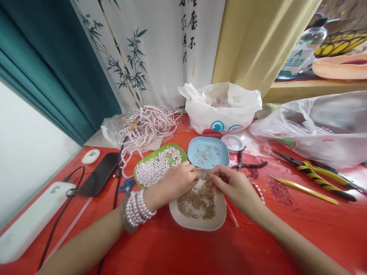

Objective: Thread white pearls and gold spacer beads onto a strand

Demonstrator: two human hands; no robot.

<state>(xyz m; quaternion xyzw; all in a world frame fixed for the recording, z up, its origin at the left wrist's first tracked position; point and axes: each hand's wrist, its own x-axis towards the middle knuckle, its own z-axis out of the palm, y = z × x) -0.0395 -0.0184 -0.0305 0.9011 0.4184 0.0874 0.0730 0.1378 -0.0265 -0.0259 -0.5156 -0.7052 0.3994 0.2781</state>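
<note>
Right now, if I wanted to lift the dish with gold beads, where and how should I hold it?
I'd take the dish by its rim, one hand at each rounded near corner, coming from the near side. That edge looks free, while the blue tray crowds the far edge. Keep it level: the gold beads look loose inside.

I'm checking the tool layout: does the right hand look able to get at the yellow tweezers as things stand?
Probably yes: the yellow tweezers lie uncovered on the red table, right of the right hand.
</note>
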